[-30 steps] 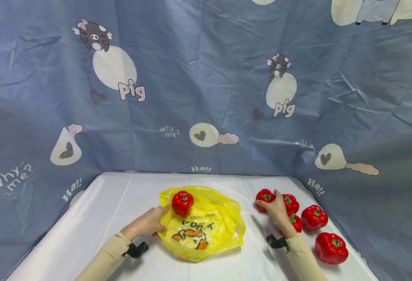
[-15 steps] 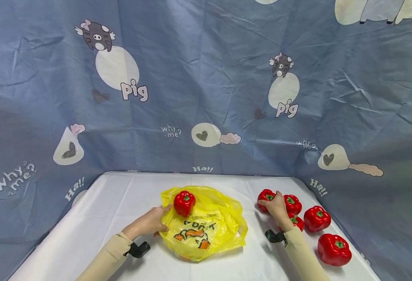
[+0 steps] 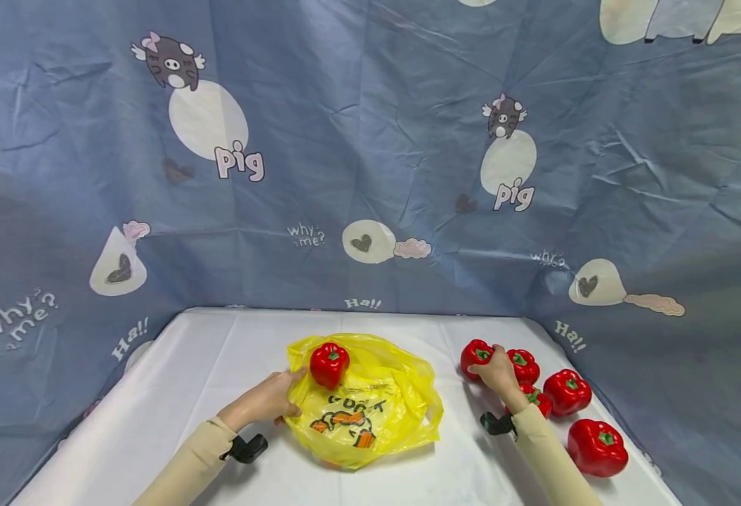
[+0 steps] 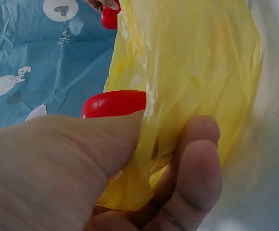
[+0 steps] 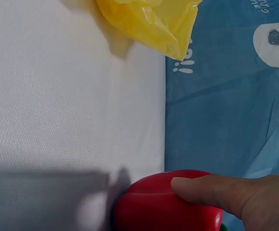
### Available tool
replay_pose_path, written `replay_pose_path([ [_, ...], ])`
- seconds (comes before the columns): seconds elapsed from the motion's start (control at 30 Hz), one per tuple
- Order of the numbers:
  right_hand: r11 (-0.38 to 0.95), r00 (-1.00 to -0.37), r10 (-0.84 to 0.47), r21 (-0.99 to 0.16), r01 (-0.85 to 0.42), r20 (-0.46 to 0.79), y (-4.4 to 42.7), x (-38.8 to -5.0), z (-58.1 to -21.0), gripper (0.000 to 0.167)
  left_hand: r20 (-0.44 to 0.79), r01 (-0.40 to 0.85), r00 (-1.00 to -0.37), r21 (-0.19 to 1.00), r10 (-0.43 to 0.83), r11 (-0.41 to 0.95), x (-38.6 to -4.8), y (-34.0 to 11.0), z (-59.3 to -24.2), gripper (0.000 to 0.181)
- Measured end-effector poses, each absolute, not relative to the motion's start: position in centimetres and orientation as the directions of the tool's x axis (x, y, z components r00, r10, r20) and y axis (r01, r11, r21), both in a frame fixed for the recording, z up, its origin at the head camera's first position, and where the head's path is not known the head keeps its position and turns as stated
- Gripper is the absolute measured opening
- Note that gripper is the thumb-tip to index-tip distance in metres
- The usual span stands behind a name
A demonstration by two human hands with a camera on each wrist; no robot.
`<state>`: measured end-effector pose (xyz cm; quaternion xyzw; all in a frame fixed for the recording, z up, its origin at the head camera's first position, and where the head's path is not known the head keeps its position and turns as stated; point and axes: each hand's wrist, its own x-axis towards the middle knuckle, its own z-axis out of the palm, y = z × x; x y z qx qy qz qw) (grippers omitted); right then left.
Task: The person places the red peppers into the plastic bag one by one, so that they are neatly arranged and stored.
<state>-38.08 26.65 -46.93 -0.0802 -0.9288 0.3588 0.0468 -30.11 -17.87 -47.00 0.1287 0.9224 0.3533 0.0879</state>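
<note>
The right hand [image 3: 499,371] has its thumb on one side of a red pepper [image 3: 473,353] and a finger on the other, holding it. This held pepper is at the fingertips, on the hand's left. It is roundish, so I see no clear long side. Further left, well apart from this hand, is the yellow bag [image 3: 402,400], with white cloth [image 3: 461,457] between. The left hand [image 3: 269,402] pinches the bag's near-side edge, thumb and fingers on the plastic. Just past that thumb is another pepper [image 3: 329,367]; I cannot tell if it sits in the bag or on it. Four more peppers [image 3: 567,392] lie right of the right hand.
</note>
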Motion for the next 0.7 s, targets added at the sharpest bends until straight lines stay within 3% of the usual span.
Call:
replay_pose_path([
  [0.7, 0.737, -0.977, 0.213, -0.656, 0.166, -0.008, 26.35, -38.07, -46.85, 0.084, -0.060, 0.184, -0.948, 0.700, 0.313, 0.690, -29.97, -18.07, -46.77, 0.082],
])
